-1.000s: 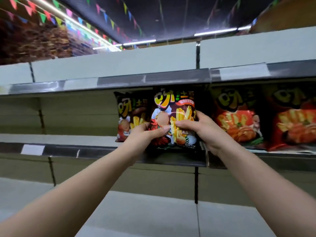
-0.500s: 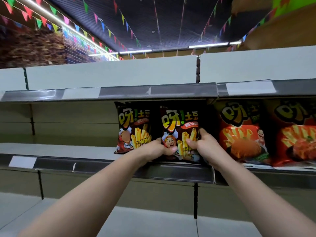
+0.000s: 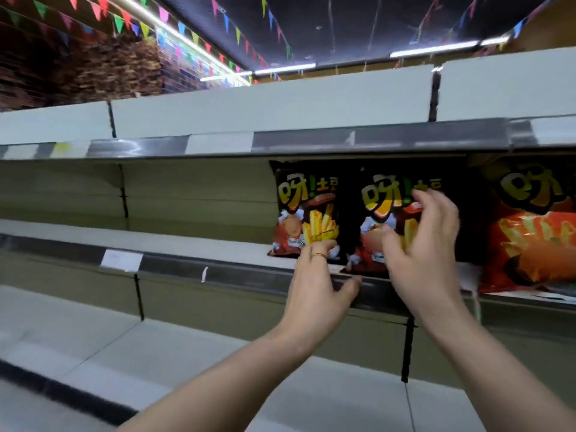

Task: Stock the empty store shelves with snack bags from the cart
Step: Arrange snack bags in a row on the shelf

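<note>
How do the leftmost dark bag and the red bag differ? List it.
The dark bag is black-brown, the red bag orange-red. The dark bag looks smaller than the red bag. The left hand is at the dark bag; no hand touches the red bag. Both stand upright on one shelf.

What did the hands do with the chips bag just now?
The left hand and right hand let go of the middle bag and pulled back, open. It stands on the shelf now. The left bag and red bags stayed put.
</note>
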Tool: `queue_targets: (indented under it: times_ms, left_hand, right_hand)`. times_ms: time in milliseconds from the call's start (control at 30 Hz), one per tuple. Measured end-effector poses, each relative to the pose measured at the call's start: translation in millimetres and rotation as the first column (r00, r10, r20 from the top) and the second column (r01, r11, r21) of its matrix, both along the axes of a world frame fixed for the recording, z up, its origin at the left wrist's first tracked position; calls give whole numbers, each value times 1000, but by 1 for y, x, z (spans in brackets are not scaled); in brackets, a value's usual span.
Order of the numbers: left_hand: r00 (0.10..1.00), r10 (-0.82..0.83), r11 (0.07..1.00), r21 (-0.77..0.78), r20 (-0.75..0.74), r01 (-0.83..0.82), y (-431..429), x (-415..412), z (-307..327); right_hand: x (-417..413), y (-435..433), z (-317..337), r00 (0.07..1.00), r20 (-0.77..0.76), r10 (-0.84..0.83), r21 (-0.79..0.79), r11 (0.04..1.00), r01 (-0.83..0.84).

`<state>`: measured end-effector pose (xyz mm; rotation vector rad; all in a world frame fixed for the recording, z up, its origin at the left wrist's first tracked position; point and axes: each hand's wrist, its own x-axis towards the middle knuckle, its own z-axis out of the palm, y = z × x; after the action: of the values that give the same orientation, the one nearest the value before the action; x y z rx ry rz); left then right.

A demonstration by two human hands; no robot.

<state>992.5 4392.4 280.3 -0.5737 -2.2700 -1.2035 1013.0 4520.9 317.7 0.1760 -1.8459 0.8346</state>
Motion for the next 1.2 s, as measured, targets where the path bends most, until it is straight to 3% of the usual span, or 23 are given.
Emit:
queue_targets:
  times_ms: [67, 133, 333, 467, 567, 733, 867, 1067, 1200]
  left_hand:
    - [998, 27, 998, 62, 55, -30, -20, 3, -7]
    - [992, 90, 984, 145, 91, -103, -39, 10, -14]
    - [898, 426, 890, 126, 109, -437, -85, 60, -36]
    - [760, 616, 742, 173, 204, -648, -95, 113, -67]
    - [603, 754, 589, 138, 262, -796, -94, 162, -97]
    - [328, 870, 330, 59, 370, -942, -88, 245, -145]
    - [135, 898, 158, -22, 419, -987, -91, 298, -160]
    - [-39, 861, 4, -83, 507, -997, -113, 355, -185]
    - [-89, 801, -47, -87, 592, -995, -138, 380, -207]
  right_hand:
    - [2, -29, -8, 988, -62, 145, 57, 988, -141]
    - [0, -55, -16, 959, -8, 282, 63, 958, -281]
    - [7, -100, -37, 768, 151, 622, -42, 781, -624]
    - [29, -118, -65, 552, 229, 802, -109, 584, -804]
    - [53, -128, -95, 367, 296, 882, -144, 421, -895]
    - [98, -149, -152, 61, 385, 921, -240, 164, -957]
    - [134, -166, -188, -113, 484, 868, -307, 47, -950]
    - [164, -203, -228, -224, 586, 779, -350, -6, -937]
    - [174, -232, -255, -290, 675, 679, -393, -1, -919]
